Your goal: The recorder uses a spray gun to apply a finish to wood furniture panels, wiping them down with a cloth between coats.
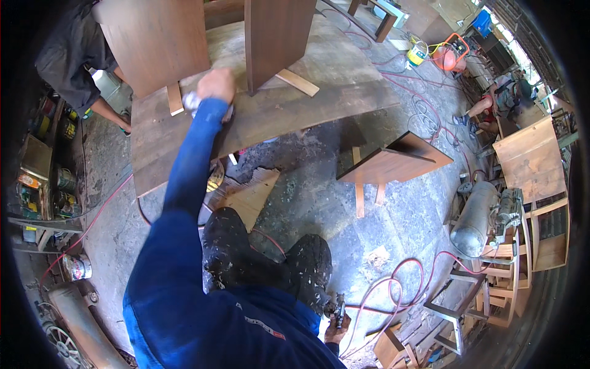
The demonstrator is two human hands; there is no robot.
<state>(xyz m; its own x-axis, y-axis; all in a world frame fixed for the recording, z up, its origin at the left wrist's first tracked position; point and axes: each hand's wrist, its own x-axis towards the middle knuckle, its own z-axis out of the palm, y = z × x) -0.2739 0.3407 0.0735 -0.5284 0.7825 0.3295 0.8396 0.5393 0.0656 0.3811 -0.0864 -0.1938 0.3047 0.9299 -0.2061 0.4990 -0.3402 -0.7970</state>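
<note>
My left arm stretches forward over a brown wooden tabletop (pixel 276 117). At its end my left hand (pixel 216 85), blurred, is closed on a crumpled whitish rag (pixel 192 102) at the board's surface. Just beyond, a brown wooden panel (pixel 153 43) and a darker upright panel (pixel 276 43) stand on the tabletop. Thin pale wood strips (pixel 297 82) lie at their bases. Low on my right side, my right hand (pixel 335 332) is wrapped round a small metal air gun (pixel 339 312), partly hidden by my body. A red hose runs close by it.
A brown panel piece (pixel 393 165) rests on wood strips to the right. Red hose (pixel 399 289) loops over the floor. An air compressor (pixel 476 218) and wooden frames (pixel 510 277) line the right side. One person (pixel 80 55) stands far left; another (pixel 501 101) sits far right.
</note>
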